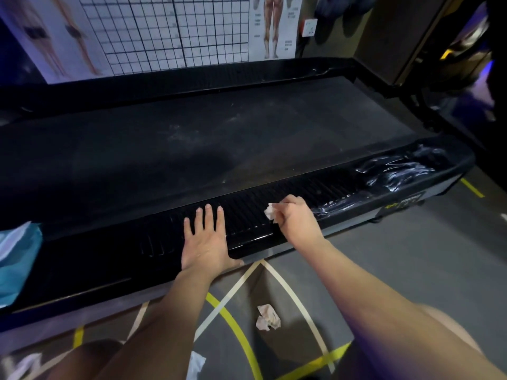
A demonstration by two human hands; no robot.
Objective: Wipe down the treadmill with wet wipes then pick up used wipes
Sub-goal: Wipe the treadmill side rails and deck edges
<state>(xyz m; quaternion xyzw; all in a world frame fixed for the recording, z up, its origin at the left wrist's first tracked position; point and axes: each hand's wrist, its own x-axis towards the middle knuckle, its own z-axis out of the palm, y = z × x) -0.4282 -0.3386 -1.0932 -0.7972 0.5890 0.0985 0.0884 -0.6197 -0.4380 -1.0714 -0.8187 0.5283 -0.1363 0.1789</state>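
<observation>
Nearest the camera, a crumpled used wipe lies on the grey floor between the two forearms, well apart from the treadmill. Above it, the right hand has its grip clamped on a wet wipe, pressing it to the ribbed near side rail. The left hand rests flat on that rail just beside, fingers spread apart, holding nothing. Wet streaks shine further right along the rail. A blue pack sits at the left edge.
</observation>
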